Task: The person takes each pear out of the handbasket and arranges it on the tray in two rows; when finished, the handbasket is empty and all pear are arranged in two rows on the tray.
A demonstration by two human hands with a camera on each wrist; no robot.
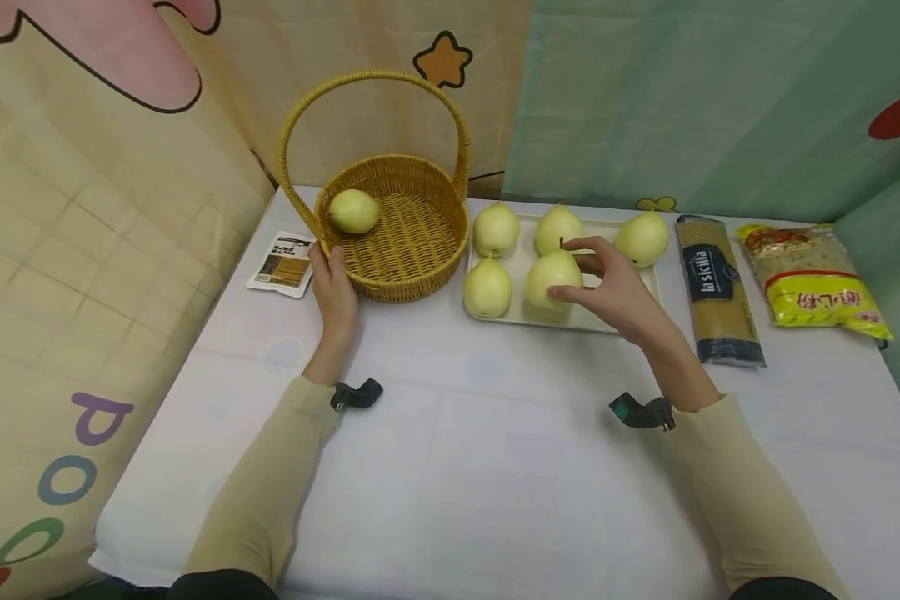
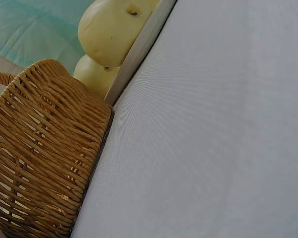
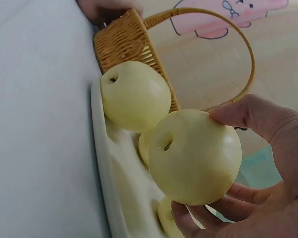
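Note:
My right hand (image 1: pixel 615 287) pinches a pale yellow-green pear (image 1: pixel 553 280) between thumb and fingers, over the front of the cream tray (image 1: pixel 521 312). In the right wrist view the held pear (image 3: pixel 194 157) hangs beside the tray's floor, stem end toward the camera. Several more pears sit on the tray, one pear (image 1: pixel 487 288) at its front left corner. To the left stands a wicker basket (image 1: pixel 412 250) with a tall arched handle and a single pear (image 1: pixel 354 211) lying inside. My left hand (image 1: pixel 335 296) holds the basket's left side, its thumb against the woven wall.
A white packet (image 1: pixel 285 262) with a brown label lies left of the basket. Right of the tray are a long pasta pack (image 1: pixel 720 292) and a yellow-and-clear food bag (image 1: pixel 817 279). Printed curtains (image 1: pixel 682 100) close off the back of the white table (image 1: pixel 487 467).

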